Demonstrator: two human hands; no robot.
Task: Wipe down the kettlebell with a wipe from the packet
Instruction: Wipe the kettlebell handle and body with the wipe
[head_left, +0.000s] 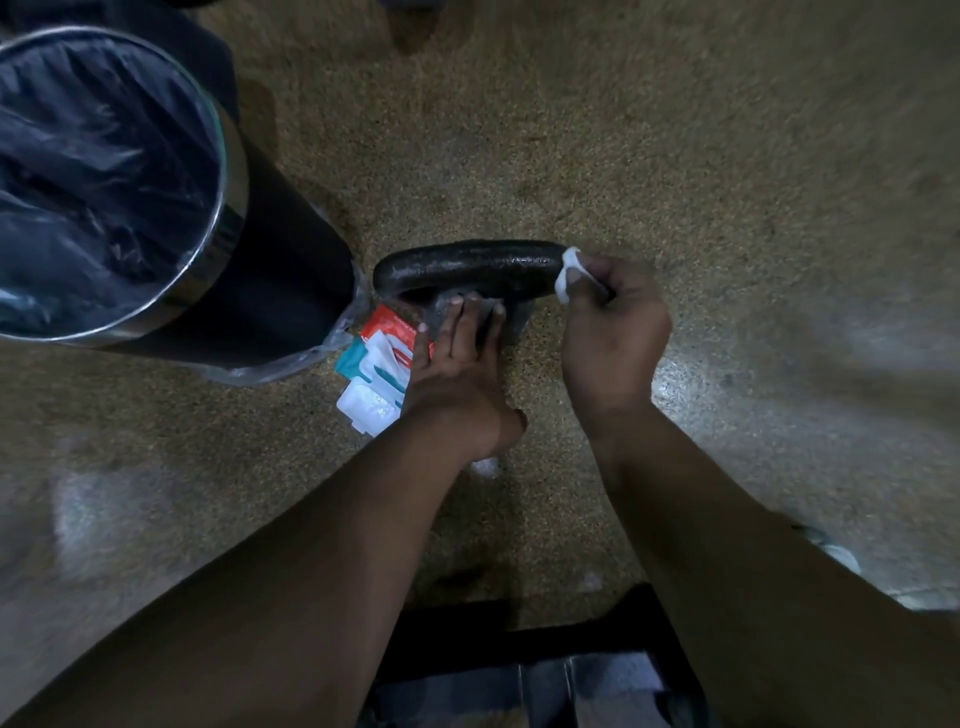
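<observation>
Head view, looking down. Centre: dark kettlebell (467, 265) on speckled floor (727, 156), handle glossy and running L to R across frame; body below handle mostly hidden behind L hand.

L hand (457, 374): fingers (457, 322) straight and spread, laid flat on kettlebell body just under handle; nothing gripped.

R hand (613, 332): fingers curled, pinching white wipe (569, 273) betw. thumb and forefinger. Wipe bunched small, pressed against R end of handle, only a little showing past fingertips.

Just L of L hand, flat on floor: wipe packet (379, 374), red, teal and white, partly covered by edge of L hand. Touching kettlebell or not: cannot tell.

Upper L: round bin (228, 218) w/ metal rim and dark plastic liner (93, 171), clear plastic bunched at its base, near L end of kettlebell handle.

Under L wrist: small white scrap (487, 466) on floor, blurred, not identifiable.

Bottom edge: dark object (519, 665), unclear. Both forearms bare, entering from bottom of frame.
</observation>
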